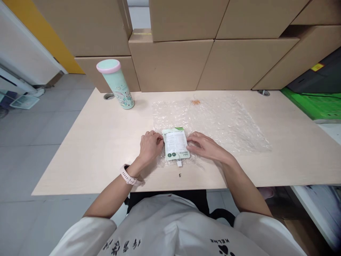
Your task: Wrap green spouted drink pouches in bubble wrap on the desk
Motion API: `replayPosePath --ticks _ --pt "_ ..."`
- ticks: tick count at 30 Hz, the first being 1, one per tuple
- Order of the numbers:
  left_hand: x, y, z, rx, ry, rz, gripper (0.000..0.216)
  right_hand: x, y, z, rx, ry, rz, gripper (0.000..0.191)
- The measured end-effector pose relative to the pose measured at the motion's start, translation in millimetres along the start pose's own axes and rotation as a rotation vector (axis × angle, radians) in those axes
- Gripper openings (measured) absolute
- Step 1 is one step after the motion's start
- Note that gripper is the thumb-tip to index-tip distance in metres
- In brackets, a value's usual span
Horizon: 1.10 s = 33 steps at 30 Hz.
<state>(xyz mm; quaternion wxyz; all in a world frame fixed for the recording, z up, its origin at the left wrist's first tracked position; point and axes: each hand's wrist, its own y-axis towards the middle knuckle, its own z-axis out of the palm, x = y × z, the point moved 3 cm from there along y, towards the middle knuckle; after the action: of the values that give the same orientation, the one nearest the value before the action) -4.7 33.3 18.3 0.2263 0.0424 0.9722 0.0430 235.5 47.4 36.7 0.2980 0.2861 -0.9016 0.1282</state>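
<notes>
A white and green drink pouch (176, 144) with a small white spout lies flat on a sheet of clear bubble wrap (218, 121) on the light wooden table (101, 149). My left hand (149, 145), with a pink watch on the wrist, has its fingers curled at the pouch's left edge and touches it. At the pouch's right edge rests my right hand (206, 146), fingers stretched out and pressing lightly on the pouch and the wrap.
A mint-green tumbler (117, 84) with a pink lid stands at the back left. A small orange bit (195, 102) lies on the far part of the wrap. Cardboard boxes (186, 42) are stacked behind the table. A green mat (314, 105) lies at right.
</notes>
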Motion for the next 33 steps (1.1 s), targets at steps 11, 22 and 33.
replayPosePath --ticks 11,22,33 --pt "0.7 1.0 -0.4 0.000 0.020 0.002 0.016 -1.1 2.4 7.8 0.017 -0.069 0.047 0.101" --pt "0.8 0.9 0.6 -0.013 0.031 0.002 0.016 1.7 2.2 10.9 0.042 -0.180 0.000 0.081" --pt "3.7 0.8 -1.3 -0.055 -0.050 -0.032 0.016 2.3 0.7 13.8 -0.003 -0.207 -0.048 0.069"
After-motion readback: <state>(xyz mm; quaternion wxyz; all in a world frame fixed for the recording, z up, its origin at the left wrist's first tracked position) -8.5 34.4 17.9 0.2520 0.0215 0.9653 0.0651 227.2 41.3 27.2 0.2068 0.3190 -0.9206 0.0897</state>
